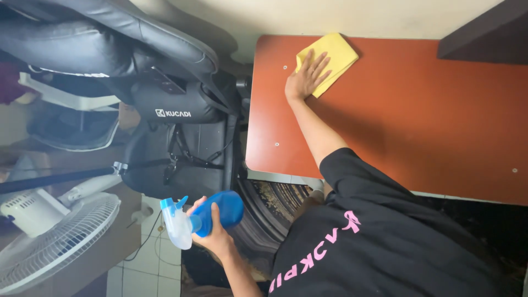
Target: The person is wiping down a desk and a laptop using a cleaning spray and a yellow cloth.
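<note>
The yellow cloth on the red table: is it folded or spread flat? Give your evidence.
Folded. The yellow cloth shows a doubled, layered edge at its corner and lies compact under the right hand on the red table.

I see the cloth (328, 60) on the table (429, 121), near its far left corner, my right hand (305, 77) flat on it. Off the table's left edge, my left hand (214, 234) holds the spray bottle (206, 217), the chair (165, 99) behind it and the fan (55, 242) to its left.
</note>
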